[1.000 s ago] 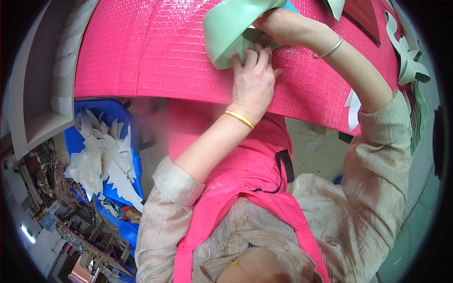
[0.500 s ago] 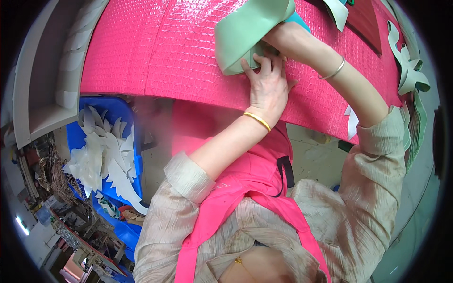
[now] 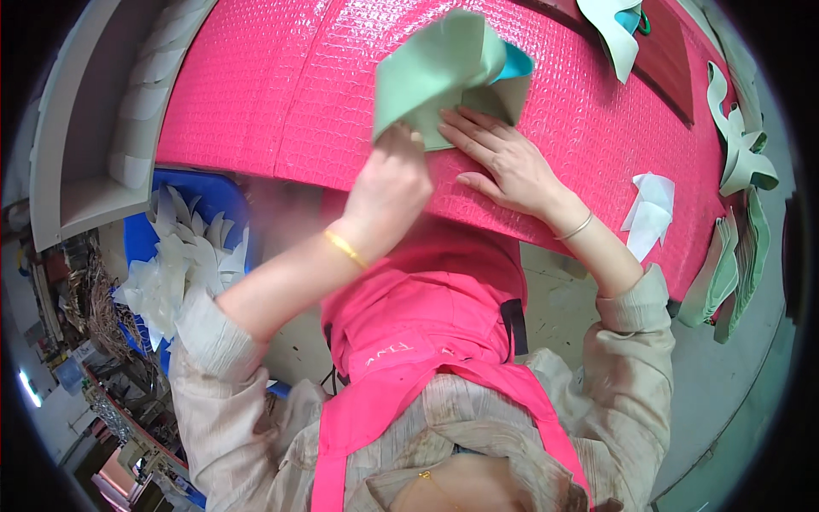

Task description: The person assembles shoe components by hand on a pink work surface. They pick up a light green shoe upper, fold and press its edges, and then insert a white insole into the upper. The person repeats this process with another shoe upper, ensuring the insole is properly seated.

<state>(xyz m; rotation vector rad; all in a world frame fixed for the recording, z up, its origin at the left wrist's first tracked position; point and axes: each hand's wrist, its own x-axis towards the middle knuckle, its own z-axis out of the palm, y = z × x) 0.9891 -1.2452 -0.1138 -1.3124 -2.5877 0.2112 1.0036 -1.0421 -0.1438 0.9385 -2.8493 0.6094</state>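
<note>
A pale green, leather-like piece point(image 3: 426, 77) stands folded into a loop on the pink quilted tabletop, with a bright teal patch point(image 3: 514, 64) showing at its right side. At its lower left corner, my left hand point(image 3: 392, 179) is closed, fingers curled onto the piece's near edge; that hand is slightly blurred. My right hand point(image 3: 503, 166) lies with fingers stretched flat on the near right part of the same piece, the thumb apart and over the pink cover. What lies beneath the right fingertips is hidden.
A blue bin point(image 3: 141, 222) of white offcuts stands below the table's left edge, beside a grey open-fronted box point(image 3: 85, 128). A white scrap point(image 3: 653, 205) lies right of my right wrist. More pale green strips point(image 3: 738, 136) sit along the right edge, near a dark red board point(image 3: 657, 60).
My right hand has come out of the fold and now lies flat on the piece. My left hand has moved left to its corner and closed. The green piece looks shifted and reshaped.
</note>
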